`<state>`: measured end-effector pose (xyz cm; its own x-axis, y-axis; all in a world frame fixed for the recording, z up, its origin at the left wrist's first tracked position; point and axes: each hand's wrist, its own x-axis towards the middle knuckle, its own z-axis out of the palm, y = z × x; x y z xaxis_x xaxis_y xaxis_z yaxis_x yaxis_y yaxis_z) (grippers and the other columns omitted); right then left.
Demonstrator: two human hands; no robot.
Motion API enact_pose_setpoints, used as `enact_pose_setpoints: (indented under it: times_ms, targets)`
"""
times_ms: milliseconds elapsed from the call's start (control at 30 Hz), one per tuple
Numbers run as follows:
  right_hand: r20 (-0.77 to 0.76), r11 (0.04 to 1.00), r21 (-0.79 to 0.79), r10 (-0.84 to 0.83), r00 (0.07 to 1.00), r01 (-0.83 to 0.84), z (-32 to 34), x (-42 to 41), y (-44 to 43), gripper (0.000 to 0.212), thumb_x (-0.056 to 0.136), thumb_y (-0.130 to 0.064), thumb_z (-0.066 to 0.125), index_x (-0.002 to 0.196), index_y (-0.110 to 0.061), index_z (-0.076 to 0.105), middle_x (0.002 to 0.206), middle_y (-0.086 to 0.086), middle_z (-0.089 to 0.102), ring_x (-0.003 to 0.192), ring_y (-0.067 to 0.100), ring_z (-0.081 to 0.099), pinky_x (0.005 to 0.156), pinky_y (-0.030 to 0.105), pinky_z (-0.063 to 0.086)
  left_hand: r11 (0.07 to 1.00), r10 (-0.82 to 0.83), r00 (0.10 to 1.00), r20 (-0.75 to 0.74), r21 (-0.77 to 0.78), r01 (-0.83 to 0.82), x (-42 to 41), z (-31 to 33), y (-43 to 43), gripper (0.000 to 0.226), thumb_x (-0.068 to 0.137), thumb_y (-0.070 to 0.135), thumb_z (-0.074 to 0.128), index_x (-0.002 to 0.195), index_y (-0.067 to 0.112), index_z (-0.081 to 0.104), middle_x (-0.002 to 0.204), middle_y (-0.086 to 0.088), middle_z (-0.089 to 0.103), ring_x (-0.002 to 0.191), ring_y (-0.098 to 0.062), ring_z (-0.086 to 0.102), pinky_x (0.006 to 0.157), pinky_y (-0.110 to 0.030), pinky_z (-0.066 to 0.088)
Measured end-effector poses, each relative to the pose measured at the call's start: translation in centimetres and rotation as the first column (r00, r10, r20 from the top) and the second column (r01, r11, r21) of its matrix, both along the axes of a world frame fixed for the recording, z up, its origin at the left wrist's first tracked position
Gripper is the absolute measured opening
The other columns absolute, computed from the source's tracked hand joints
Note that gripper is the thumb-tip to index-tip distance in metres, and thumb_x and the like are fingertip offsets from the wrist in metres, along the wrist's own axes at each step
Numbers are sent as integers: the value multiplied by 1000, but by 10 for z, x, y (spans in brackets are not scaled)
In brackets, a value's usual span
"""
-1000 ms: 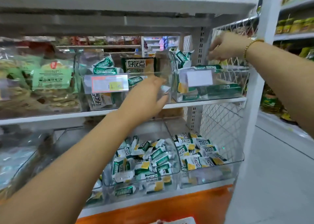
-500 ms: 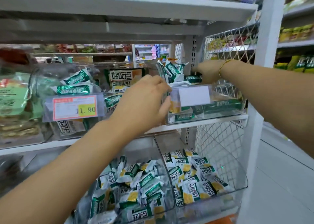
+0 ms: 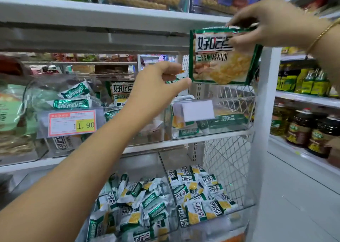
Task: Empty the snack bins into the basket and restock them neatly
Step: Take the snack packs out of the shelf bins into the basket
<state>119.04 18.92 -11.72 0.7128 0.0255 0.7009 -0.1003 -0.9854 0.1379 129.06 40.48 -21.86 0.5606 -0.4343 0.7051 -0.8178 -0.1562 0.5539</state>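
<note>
My right hand (image 3: 272, 23) grips the top edge of a large green-and-white snack bag (image 3: 220, 58), held up in front of the shelf post above the right clear bin (image 3: 230, 129). That bin holds flat green packs and has a blank white label. My left hand (image 3: 158, 87) hovers just left of the bag's lower corner, pinching a small snack packet (image 3: 179, 77) that is mostly hidden by its fingers. The middle clear bin (image 3: 147, 137) beside it holds small green packets and another large bag (image 3: 120, 92).
Two clear bins (image 3: 165, 161) on the lower shelf hold several small white-and-green packets. A price tag reading 11.90 (image 3: 72, 123) hangs on the left. A white wire mesh side panel (image 3: 226, 157) and white post (image 3: 265, 113) bound the shelf. Oil bottles (image 3: 301, 129) stand at right.
My right hand has lifted the large bag out of the right bin and up toward the upper shelf. My left hand has risen from the bin's front edge, now holding a small packet.
</note>
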Motion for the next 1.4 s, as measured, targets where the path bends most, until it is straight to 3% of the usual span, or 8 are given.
enact_pose_setpoints:
  times_ms: [133, 267, 433, 667, 833, 1100, 1300, 1400]
  targets:
    - [-105, 869, 452, 275, 956, -200, 19, -25, 13, 35, 77, -37, 64, 106, -17, 66, 92, -7, 68, 81, 6, 64, 80, 20, 49, 989, -150, 973, -177, -29, 147, -6, 20, 1, 51, 79, 46, 70, 124, 22, 61, 119, 11, 66, 108, -5, 61, 100, -29, 45]
    - [-163, 692, 674, 480, 862, -258, 16, -14, 23, 34, 76, -26, 63, 104, -7, 65, 78, -11, 71, 71, -2, 65, 66, 8, 48, 876, -477, 722, -501, -204, 438, -19, 21, 7, 31, 78, 29, 67, 102, 10, 68, 97, -2, 74, 88, -12, 70, 83, -29, 56]
    - [-181, 408, 910, 546, 818, -72, 1, 21, 9, 41, 97, -42, 43, 85, -9, 63, 66, -3, 67, 68, 12, 63, 75, 26, 53, 859, -511, 563, -650, -402, 316, -15, 9, 26, 16, 83, 22, 62, 95, 12, 68, 83, -3, 74, 71, -12, 70, 64, -24, 59]
    - [-734, 627, 507, -46, 678, 591, -42, 70, -38, 48, 97, -29, 56, 124, 11, 50, 112, 26, 59, 84, 30, 61, 85, 39, 55, 884, -424, 592, -686, -456, 104, 3, 5, 53, 15, 89, 24, 62, 97, 12, 67, 86, -5, 75, 71, -14, 71, 59, -27, 59]
    - [-746, 725, 449, -18, 666, 522, -52, 90, -42, 50, 97, -18, 55, 143, -7, 41, 149, 11, 40, 132, 28, 45, 109, 42, 40, 877, -410, 614, -675, -476, 63, 18, 8, 59, 24, 87, 27, 63, 105, 11, 66, 94, -7, 75, 77, -15, 72, 66, -31, 60]
    - [-838, 725, 364, -19, 545, 585, -72, 139, -46, 67, 97, -50, 42, 149, -9, 30, 142, 9, 44, 129, 28, 43, 112, 38, 31, 919, -342, 648, -680, -387, 79, 34, 9, 58, 20, 87, 27, 62, 101, 13, 67, 92, -7, 75, 72, -15, 72, 55, -27, 58]
    - [-874, 724, 327, -14, 486, 608, -76, 159, -54, 88, 90, -62, 45, 154, -13, 10, 161, 9, 7, 147, 31, 14, 118, 44, 21, 922, -334, 654, -678, -379, 78, 40, 6, 55, 16, 85, 26, 64, 92, 13, 70, 94, -7, 75, 75, -16, 72, 63, -30, 60]
    - [-887, 756, 303, 0, 462, 580, -62, 157, -56, 93, 67, -71, 60, 136, -11, 44, 142, 11, 42, 127, 30, 45, 112, 44, 30, 919, -334, 662, -671, -387, 71, 41, 4, 54, 15, 84, 25, 65, 89, 12, 69, 90, -7, 75, 72, -15, 72, 60, -29, 60]
